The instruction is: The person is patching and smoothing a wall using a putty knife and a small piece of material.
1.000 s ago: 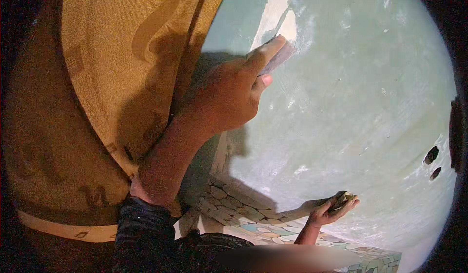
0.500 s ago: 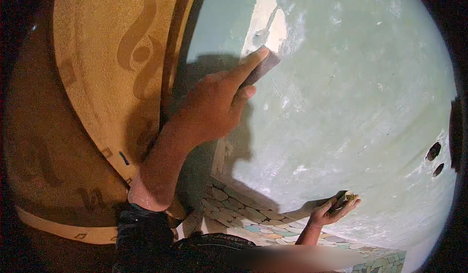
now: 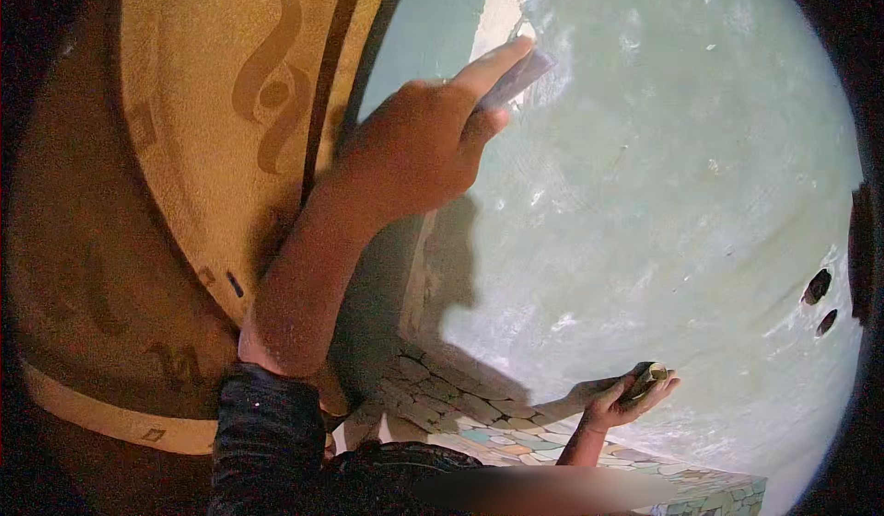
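the left hand (image 3: 419,152) pinches a small flat scraper (image 3: 517,76) under its forefinger, blade pressed to the pale green wall (image 3: 663,203) — long axis running up and right from the fingertips, beside the bare plaster patch (image 3: 502,10). the right hand (image 3: 626,396), far lower near the mosaic tile base (image 3: 479,419), curls around a small dark object (image 3: 645,378) — the left is the nearer to the patch.

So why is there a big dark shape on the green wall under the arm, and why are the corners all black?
In the head view, light from the upper left makes the left hand and forearm throw a shadow on the wall; the fisheye lens leaves black corners and bends the curtain edge; a blurred strip runs along the bottom.
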A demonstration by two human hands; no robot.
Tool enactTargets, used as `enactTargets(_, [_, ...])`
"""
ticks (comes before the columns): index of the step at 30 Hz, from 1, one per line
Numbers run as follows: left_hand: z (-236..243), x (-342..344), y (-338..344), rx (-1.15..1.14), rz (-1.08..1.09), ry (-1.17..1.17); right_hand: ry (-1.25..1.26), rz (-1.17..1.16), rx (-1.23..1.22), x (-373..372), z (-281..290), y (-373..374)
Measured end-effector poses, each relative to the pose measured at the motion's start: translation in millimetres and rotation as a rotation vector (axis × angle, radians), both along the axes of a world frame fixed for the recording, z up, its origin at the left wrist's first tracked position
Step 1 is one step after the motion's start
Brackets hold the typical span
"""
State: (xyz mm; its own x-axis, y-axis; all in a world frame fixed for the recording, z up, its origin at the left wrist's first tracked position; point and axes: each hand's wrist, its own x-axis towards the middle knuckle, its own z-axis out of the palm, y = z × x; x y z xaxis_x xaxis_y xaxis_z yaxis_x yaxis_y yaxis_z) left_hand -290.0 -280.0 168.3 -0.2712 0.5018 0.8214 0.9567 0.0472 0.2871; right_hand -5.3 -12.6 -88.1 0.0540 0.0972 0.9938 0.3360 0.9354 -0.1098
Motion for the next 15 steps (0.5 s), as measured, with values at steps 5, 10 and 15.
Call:
enactTargets(5, [-13.4, -4.4, 0.7, -0.027, 0.023, -0.030, 0.016, -0.002, 0.004, -0.6, -0.4, 1.7])
enactTargets(10, [7.7, -11.4, 8.4, 0.061, 0.060, 0.105, -0.009, -0.051, 0.016, -1.4, 1.3, 0.8])
enactTargets(15, [-5.0, -10.3, 9.8, 0.076, 0.054, 0.111, 0.008, -0.028, 0.020, 0.4, -1.8, 3.5])
